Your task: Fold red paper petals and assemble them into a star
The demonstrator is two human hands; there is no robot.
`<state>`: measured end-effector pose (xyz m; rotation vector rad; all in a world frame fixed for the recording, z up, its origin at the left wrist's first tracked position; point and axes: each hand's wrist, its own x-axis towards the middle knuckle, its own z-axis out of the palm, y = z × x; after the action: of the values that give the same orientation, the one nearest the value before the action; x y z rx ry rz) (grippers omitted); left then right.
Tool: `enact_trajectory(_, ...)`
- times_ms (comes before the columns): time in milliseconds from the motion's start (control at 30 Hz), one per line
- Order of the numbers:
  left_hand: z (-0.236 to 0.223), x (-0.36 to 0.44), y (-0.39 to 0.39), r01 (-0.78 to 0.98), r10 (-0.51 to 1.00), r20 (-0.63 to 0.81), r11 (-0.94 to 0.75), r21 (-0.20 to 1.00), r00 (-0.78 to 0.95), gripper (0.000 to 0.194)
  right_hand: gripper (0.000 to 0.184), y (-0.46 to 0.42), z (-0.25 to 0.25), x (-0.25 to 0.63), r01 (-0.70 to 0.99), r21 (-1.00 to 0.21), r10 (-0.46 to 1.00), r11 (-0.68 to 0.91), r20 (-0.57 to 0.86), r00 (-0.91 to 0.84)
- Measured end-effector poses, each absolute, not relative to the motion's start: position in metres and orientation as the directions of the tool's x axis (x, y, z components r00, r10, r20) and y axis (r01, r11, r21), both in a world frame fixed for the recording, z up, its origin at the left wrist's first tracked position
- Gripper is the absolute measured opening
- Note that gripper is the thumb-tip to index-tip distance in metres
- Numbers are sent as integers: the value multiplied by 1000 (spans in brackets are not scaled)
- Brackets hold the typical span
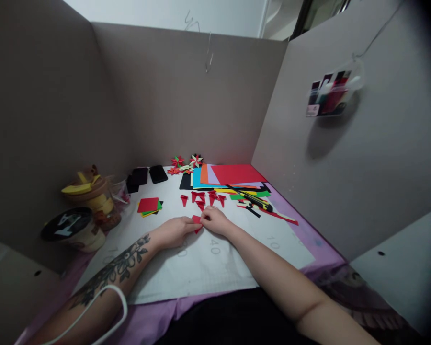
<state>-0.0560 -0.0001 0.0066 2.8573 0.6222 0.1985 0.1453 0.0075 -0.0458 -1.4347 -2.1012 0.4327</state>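
Low over the white mat, a small red piece of paper (pixel 196 220) lies between my two hands. My left hand (pixel 175 231) holds it from the left, fingertips pressed on its lower part. On its right edge, the thumb and fingers of my right hand (pixel 215 220) are closed in a pinch. Part of the paper is hidden under the fingers. Just beyond my hands are several folded red paper pieces (pixel 198 196). To the left sits a stack of square papers (pixel 149 206), red on top with green, yellow and black showing below.
Coloured paper sheets (pixel 237 173) lie at the back, beside several folded paper stars (pixel 196 160). A yellow-and-black cutter (pixel 260 202) rests among paper strips at right. Tubs (pixel 75 230) stand at left. Black flat pieces (pixel 158 174) lie behind. Grey partitions surround the table.
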Motion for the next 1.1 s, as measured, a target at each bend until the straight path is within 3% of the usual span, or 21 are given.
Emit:
enact_trajectory(233, 1, -56, 3, 375, 397, 67, -902, 215, 916, 39, 10, 8, -44, 147, 737, -573, 932, 359, 258, -253)
enact_trajectory(500, 4, -54, 1, 367, 377, 45, -918, 152, 925, 42, 11, 8, -45, 144, 789, -523, 943, 322, 253, -218)
enact_trajectory(1100, 7, -55, 0, 346, 365, 93, -922, 173, 926, 39, 10, 7, -44, 137, 868, -423, 956, 261, 235, -173)
